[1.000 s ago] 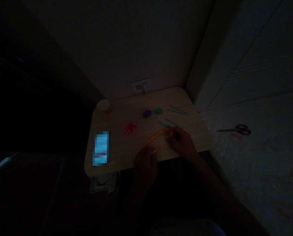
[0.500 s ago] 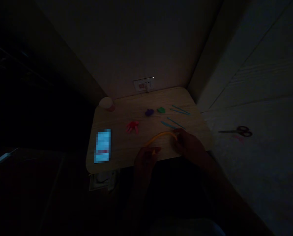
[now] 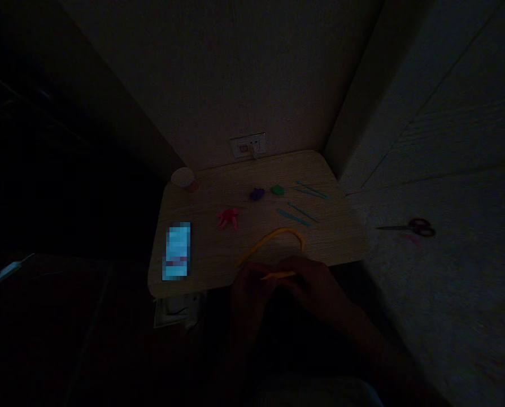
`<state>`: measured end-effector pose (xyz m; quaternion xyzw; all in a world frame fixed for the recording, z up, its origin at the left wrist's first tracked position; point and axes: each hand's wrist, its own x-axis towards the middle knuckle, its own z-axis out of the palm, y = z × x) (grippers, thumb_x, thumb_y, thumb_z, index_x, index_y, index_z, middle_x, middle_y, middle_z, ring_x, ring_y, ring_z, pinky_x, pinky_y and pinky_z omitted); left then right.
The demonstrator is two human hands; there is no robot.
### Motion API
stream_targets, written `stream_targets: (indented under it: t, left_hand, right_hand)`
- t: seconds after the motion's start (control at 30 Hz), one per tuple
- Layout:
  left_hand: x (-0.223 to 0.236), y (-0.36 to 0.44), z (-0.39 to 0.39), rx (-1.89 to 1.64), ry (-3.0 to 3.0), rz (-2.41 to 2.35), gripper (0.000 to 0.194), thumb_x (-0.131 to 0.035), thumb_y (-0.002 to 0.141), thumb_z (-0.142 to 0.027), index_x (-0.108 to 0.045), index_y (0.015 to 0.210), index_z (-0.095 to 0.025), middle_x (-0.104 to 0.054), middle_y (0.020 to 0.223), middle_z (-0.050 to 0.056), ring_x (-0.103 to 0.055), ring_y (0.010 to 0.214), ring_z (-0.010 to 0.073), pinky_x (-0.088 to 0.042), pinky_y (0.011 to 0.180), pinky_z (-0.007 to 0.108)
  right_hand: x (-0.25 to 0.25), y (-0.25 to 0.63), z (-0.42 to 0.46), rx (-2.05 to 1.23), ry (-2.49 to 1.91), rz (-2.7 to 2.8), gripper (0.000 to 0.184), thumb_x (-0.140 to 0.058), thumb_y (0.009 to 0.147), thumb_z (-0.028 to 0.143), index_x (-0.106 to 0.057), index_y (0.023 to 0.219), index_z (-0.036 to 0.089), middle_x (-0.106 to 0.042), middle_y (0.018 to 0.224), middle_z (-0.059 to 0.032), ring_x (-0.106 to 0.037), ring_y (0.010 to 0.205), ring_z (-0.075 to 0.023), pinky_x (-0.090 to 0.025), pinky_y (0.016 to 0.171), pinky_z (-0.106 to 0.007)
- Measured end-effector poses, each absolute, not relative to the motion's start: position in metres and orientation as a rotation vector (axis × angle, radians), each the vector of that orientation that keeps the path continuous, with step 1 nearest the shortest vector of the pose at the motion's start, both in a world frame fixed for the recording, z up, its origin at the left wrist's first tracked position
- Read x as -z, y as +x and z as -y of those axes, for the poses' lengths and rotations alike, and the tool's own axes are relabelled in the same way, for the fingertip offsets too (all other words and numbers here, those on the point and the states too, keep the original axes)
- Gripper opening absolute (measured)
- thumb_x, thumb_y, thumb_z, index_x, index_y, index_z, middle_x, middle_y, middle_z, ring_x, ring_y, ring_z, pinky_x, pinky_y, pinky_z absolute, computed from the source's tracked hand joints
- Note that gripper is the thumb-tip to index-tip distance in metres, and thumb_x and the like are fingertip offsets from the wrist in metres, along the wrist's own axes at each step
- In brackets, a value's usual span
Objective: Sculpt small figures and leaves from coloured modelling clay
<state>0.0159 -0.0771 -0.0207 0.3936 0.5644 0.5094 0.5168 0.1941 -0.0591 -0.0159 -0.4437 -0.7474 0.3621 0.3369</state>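
Low over the table's front edge, my left hand (image 3: 253,285) and my right hand (image 3: 316,285) are close together. A thin orange piece of modelling clay (image 3: 278,275) stretches between their closed fingers. Just beyond them a long orange clay strip (image 3: 273,233) lies on the table in a curve, its left end near my left fingers. A red and pink clay figure (image 3: 227,217) with several leg-like strands sits farther left. Purple clay (image 3: 256,194) and green clay (image 3: 278,190) lie toward the back. Darkness hides much of both hands.
The small wooden table (image 3: 218,192) carries a phone (image 3: 177,251) with a lit screen, a cup (image 3: 184,180) and several blue-green modelling tools (image 3: 294,217). A wall socket (image 3: 248,146) is behind it. Scissors (image 3: 409,227) lie on the pale surface at right.
My right hand has left the right end of the curved strip and come down and left to the small orange piece by my left hand. The strip now lies on the table.
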Motion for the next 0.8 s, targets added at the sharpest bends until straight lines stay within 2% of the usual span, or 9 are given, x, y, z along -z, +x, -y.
stream_targets:
  t: [0.1,0.23,0.4,0.57,0.63,0.8]
  left_hand:
    - [0.026,0.004,0.093,-1.149,1.074,-1.421,0.02,-0.08,0.077,-0.032,-0.066,0.086,-0.021,-0.074,0.085,0.002,-0.072,0.083,0.0199,-0.058,0.079,0.031]
    - [0.033,-0.022,0.102,-1.01,1.475,-1.576,0.015,-0.071,0.087,-0.028,-0.066,0.1,-0.022,-0.072,0.095,0.004,-0.07,0.091,0.0216,-0.057,0.083,0.035]
    - [0.043,-0.059,0.085,-1.107,2.015,-1.9,0.025,-0.07,0.089,-0.028,-0.062,0.112,-0.021,-0.065,0.109,0.01,-0.064,0.105,0.0291,-0.054,0.095,0.048]
    - [0.039,-0.067,0.079,-1.143,2.121,-1.799,0.028,-0.061,0.093,-0.021,-0.057,0.121,-0.021,-0.063,0.113,0.01,-0.063,0.106,0.0261,-0.055,0.093,0.042]
    - [0.038,-0.064,0.081,-1.096,2.152,-1.753,0.031,-0.062,0.094,-0.022,-0.057,0.124,-0.021,-0.065,0.117,0.011,-0.064,0.11,0.0266,-0.055,0.095,0.042]
    - [0.042,-0.075,0.084,-0.994,2.226,-1.75,0.014,-0.058,0.099,-0.021,-0.065,0.111,-0.025,-0.072,0.101,0.004,-0.068,0.094,0.0218,-0.055,0.083,0.035]
  right_hand:
    - [0.023,0.188,0.061,-0.966,-1.075,2.06,0.012,-0.066,0.101,0.027,-0.074,0.11,0.023,-0.08,0.103,-0.0049,-0.075,0.093,-0.0216,-0.057,0.084,-0.034]
    - [0.025,0.193,0.056,-0.81,-1.019,2.167,0.012,-0.069,0.099,0.027,-0.076,0.108,0.023,-0.078,0.1,-0.0062,-0.072,0.092,-0.0232,-0.056,0.084,-0.036]
    - [0.021,0.209,0.041,-0.586,-1.176,2.059,0.014,-0.068,0.099,0.028,-0.077,0.107,0.02,-0.071,0.1,-0.0101,-0.068,0.096,-0.0259,-0.057,0.084,-0.04]
    - [0.021,0.181,0.029,-0.618,-1.07,2.127,0.02,-0.062,0.101,0.019,-0.076,0.116,0.022,-0.072,0.103,-0.01,-0.067,0.096,-0.0243,-0.056,0.083,-0.038]
    - [0.022,0.157,0.025,-0.631,-0.996,2.235,0.022,-0.063,0.1,0.018,-0.075,0.118,0.022,-0.074,0.107,-0.0102,-0.067,0.1,-0.025,-0.054,0.087,-0.039]
    - [0.029,0.119,0.014,-0.559,-0.925,2.378,0.025,-0.072,0.095,0.022,-0.071,0.12,0.018,-0.076,0.108,-0.0109,-0.065,0.104,-0.0283,-0.05,0.094,-0.044]
